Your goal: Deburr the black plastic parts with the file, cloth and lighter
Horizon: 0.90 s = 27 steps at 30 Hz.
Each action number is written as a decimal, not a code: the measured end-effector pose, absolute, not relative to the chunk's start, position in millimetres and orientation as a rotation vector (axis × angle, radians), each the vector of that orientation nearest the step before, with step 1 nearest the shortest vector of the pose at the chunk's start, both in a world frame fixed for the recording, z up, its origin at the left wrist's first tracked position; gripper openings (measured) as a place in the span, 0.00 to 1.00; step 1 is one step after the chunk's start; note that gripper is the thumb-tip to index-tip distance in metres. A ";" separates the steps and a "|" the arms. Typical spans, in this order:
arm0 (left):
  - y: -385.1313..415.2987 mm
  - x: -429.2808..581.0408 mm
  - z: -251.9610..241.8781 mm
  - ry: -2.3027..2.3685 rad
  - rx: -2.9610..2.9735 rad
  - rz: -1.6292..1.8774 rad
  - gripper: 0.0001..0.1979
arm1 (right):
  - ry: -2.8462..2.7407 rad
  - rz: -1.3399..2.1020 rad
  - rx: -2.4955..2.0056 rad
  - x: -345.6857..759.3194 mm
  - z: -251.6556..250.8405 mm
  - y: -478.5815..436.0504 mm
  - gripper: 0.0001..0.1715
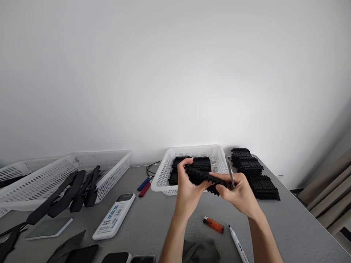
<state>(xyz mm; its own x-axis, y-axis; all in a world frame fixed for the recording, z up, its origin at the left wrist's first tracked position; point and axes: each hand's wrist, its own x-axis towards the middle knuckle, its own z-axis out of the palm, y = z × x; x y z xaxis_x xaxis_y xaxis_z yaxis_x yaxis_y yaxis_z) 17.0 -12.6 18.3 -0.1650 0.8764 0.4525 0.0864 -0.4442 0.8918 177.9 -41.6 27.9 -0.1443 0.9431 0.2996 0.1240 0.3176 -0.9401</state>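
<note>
A black plastic piece with a toothed edge [201, 176] is held up between both hands, in front of a white basket. My left hand [188, 186] grips its left end, thumb below and fingers bent over the top. My right hand [237, 191] pinches the right end. From that same hand a thin grey metal tool [230, 171], like a narrow blade, points upward; its lower part is hidden by the fingers. Similar black toothed pieces [203, 162] lie inside the white basket [157, 182]. More of them stand in stacks [263, 187] to the right.
On the table [148, 223] below my hands lie an orange lighter [214, 224] and a white marker [238, 243]. Further left are a white power bank [114, 216], blue and red lighters [144, 186], a notepad [49, 228], and another basket [115, 179] with black strap-like pieces [65, 191].
</note>
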 end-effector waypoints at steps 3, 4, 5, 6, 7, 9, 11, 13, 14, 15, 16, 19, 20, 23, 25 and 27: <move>-12.4 17.3 20.2 0.994 1.458 1.685 0.24 | -1.568 0.994 -1.019 180.4 28.5 -44.1 0.15; -11.9 17.1 20.3 0.973 1.433 1.733 0.24 | -1.575 0.992 -1.030 181.5 29.1 -44.9 0.15; -11.4 16.8 19.9 0.962 1.412 1.780 0.24 | -1.584 0.987 -1.044 182.8 29.8 -45.7 0.16; -10.7 16.1 19.1 0.959 1.399 1.825 0.25 | -1.597 0.976 -1.059 184.3 30.5 -46.2 0.17; -9.9 15.1 17.9 0.960 1.396 1.866 0.25 | -1.616 0.958 -1.071 185.9 31.0 -46.4 0.18; -8.2 12.3 14.8 0.969 1.421 1.931 0.26 | -1.659 0.900 -1.059 189.0 31.1 -45.8 0.21; -6.5 8.9 11.3 0.963 1.456 1.972 0.26 | -1.656 0.813 -1.031 191.7 29.4 -43.8 0.29; -5.1 5.9 8.6 0.940 1.489 1.998 0.27 | -1.580 0.697 -1.076 193.6 26.8 -41.1 0.35; -4.5 4.8 7.7 0.927 1.504 2.008 0.27 | -1.532 0.634 -1.127 194.3 25.5 -39.7 0.36; -4.1 4.1 7.2 0.913 1.519 2.016 0.27 | -1.489 0.569 -1.186 194.9 24.4 -38.5 0.35; -3.9 3.8 7.1 0.900 1.536 2.022 0.26 | -1.461 0.506 -1.244 195.4 23.6 -37.6 0.34; -3.9 4.4 7.9 0.868 1.582 2.027 0.26 | -1.468 0.345 -1.361 196.8 23.6 -36.9 0.32; -4.1 4.8 8.3 0.861 1.598 2.023 0.26 | -1.481 0.299 -1.381 197.2 24.1 -37.6 0.32; -4.3 6.0 8.6 0.870 1.632 2.016 0.26 | -1.516 0.184 -1.378 197.6 26.0 -41.4 0.31; -4.1 6.5 8.3 0.892 1.640 2.031 0.27 | -1.538 0.091 -1.363 197.6 27.0 -44.4 0.31; -3.8 7.0 7.9 0.911 1.645 2.047 0.27 | -1.566 -0.025 -1.365 197.5 27.6 -46.6 0.31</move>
<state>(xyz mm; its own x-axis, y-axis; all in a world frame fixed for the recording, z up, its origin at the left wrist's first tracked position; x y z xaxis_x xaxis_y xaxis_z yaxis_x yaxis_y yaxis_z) 7.0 -3.8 7.9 -0.2573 0.6361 0.7275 0.1148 -0.7274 0.6766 197.5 -46.6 27.6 0.1561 0.7253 0.6705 0.7460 0.3583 -0.5613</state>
